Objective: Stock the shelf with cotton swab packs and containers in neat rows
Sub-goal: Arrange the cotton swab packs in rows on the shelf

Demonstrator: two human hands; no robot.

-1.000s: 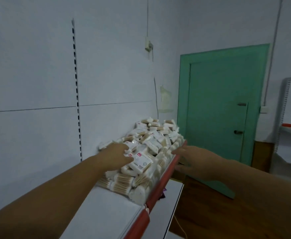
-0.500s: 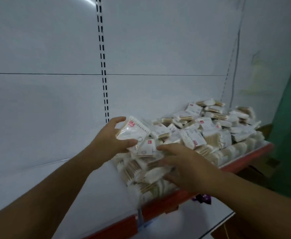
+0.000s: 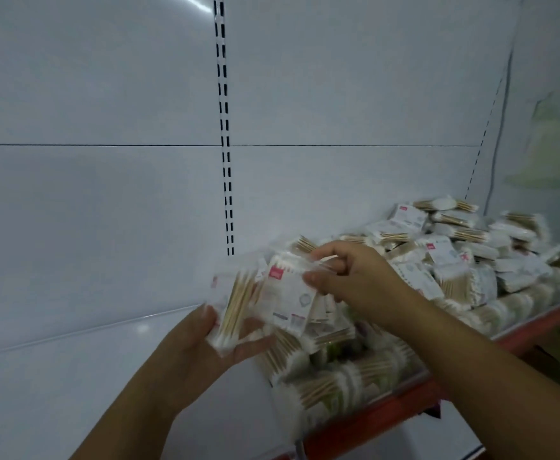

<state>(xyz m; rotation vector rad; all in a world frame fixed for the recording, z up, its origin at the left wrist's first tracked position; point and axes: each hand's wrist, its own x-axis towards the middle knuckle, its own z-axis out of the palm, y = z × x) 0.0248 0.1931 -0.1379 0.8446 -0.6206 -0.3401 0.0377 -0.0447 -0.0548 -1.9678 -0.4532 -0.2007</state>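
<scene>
While a heap of cotton swab packs (image 3: pixel 454 260) covers the shelf (image 3: pixel 73 376) on the right, the left hand (image 3: pixel 202 353) cups one pack (image 3: pixel 235 303), and the right hand (image 3: pixel 355 280) pinches a labelled pack (image 3: pixel 285 293) just above the pile's left end.

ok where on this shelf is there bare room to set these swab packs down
The white shelf is bare left of the left hand, from the back panel to the front. Right of the right hand, the heap of cotton swab packs crowds it to the red edge.
</scene>
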